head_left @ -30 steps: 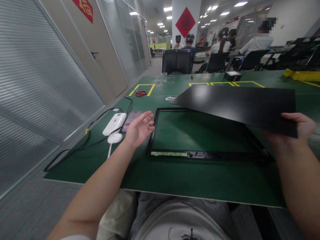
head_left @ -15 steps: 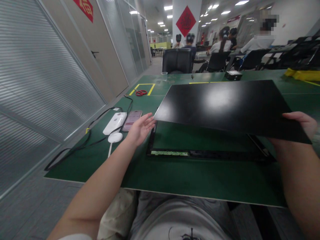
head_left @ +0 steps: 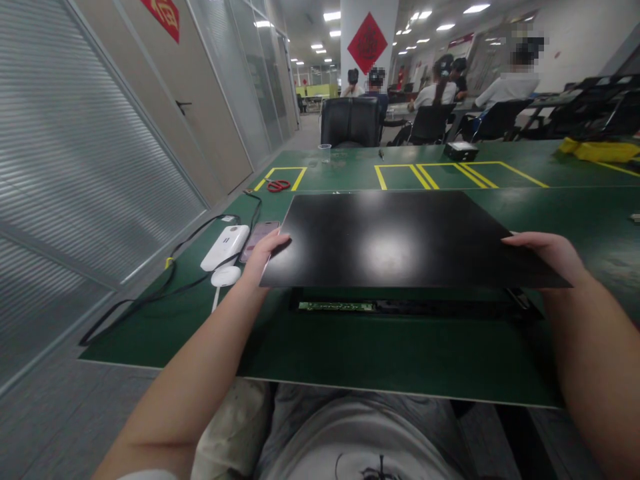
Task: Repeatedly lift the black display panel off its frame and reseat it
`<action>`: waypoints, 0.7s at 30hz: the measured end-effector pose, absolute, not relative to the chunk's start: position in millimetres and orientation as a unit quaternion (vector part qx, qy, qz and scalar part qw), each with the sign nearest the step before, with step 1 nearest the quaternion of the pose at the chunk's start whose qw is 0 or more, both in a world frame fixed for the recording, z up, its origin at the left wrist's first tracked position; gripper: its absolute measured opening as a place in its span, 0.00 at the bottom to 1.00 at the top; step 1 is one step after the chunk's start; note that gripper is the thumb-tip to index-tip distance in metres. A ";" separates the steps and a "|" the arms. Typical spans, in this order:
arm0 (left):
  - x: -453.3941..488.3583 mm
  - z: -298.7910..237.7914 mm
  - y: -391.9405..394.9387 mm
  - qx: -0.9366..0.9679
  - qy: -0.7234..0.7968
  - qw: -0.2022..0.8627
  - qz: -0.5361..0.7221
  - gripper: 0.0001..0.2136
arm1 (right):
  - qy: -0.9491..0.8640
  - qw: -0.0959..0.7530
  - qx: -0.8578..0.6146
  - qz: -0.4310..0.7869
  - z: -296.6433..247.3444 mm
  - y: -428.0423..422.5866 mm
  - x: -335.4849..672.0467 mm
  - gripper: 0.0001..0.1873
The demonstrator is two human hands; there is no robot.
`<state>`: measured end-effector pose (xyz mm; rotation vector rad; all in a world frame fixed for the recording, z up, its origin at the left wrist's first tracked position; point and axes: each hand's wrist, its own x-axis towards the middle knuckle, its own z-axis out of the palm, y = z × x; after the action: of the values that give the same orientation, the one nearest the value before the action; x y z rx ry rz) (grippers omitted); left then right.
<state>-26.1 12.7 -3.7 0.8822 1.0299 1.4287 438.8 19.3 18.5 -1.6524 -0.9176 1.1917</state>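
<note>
Both your arms reach forward over the green table [head_left: 350, 360], forearms angled inward, elbows near your body. Your left hand [head_left: 263, 253] is clamped on the left edge of the black panel [head_left: 400, 240], with fingertips showing on the top face near the corner and the rest hidden under the sheet. Your right hand [head_left: 547, 257] grips the near right corner, thumb lying flat on top, other fingers out of sight below. The panel is held roughly level, glossy face up, just above the black frame [head_left: 415, 308]. Only the frame's near rail shows, with a green circuit strip [head_left: 336, 307] on it. A white power strip [head_left: 224, 247], a phone [head_left: 255, 239] and a round white puck [head_left: 226, 276] sit just beside your left hand. Red scissors [head_left: 277, 186] lie well beyond them.
</note>
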 end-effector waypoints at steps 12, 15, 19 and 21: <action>-15.9 -0.9 1.7 0.407 0.434 0.518 0.614 0.22 | -0.357 0.447 -0.708 0.415 8.4 30.6 431.5 0.08; -12.6 -0.7 -0.3 0.410 0.439 0.520 0.607 0.23 | -0.368 0.455 -0.719 0.374 11.3 27.3 427.4 0.08; -6.8 -3.7 -1.4 0.407 0.440 0.543 0.588 0.24 | -0.376 0.442 -0.738 0.344 10.7 26.6 428.4 0.06; -4.0 -7.0 -1.3 0.408 0.439 0.551 0.581 0.22 | -0.375 0.437 -0.747 0.332 8.6 27.5 431.7 0.06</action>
<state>-4.0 -1.3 -7.0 0.9666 1.0391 1.3740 431.7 27.5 8.6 -1.8579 -0.9332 0.8270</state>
